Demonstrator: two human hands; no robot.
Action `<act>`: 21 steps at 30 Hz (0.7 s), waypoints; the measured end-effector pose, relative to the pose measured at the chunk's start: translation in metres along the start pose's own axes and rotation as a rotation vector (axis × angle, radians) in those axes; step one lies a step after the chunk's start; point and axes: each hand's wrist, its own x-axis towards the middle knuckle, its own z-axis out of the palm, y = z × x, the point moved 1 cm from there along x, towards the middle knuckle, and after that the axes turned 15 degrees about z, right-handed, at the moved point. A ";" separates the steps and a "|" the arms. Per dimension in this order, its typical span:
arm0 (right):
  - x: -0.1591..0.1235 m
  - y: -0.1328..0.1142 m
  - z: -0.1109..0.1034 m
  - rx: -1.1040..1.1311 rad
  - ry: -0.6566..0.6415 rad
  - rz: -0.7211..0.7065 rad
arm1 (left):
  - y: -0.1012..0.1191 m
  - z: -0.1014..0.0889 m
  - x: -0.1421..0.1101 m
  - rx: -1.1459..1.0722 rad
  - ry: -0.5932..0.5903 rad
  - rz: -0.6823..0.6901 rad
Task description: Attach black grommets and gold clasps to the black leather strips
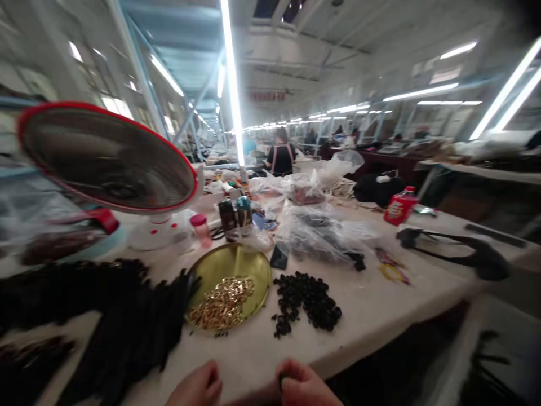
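My left hand [198, 385] is at the table's front edge with its fingers curled closed; anything inside it is hidden. Opposite it, my right hand [305, 387] pinches a small dark piece [283, 380], mostly covered by thumb and finger, whose kind I cannot make out. Beyond the hands stands a round gold-coloured tray [257, 265] with a heap of small shiny gold metal parts [226, 303]. A loose pile of small black pieces [310, 299] lies right of it. Long black strips [131, 332], perhaps fabric or leather, are heaped on the left.
A red-rimmed fan [110, 163] stands at the left. Behind the tray are dark bottles [227, 217], a pink-lidded jar [201, 230] and clear plastic bags [321, 228]. Yellow-handled pliers [394, 268], a red container [400, 206] and a black strap [460, 251] lie rightward. A person [281, 155] is farther back.
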 end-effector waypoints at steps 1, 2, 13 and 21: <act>0.000 0.001 0.003 0.128 -0.034 -0.022 | 0.002 -0.001 -0.007 0.021 0.013 0.003; 0.000 0.002 0.007 0.239 -0.066 -0.051 | 0.004 -0.003 -0.012 0.052 0.029 0.031; -0.025 0.035 0.018 0.304 -0.122 -0.013 | 0.025 0.021 -0.041 0.188 0.220 -0.026; -0.026 0.039 0.027 0.192 -0.092 0.052 | 0.015 0.009 -0.068 0.166 0.209 0.066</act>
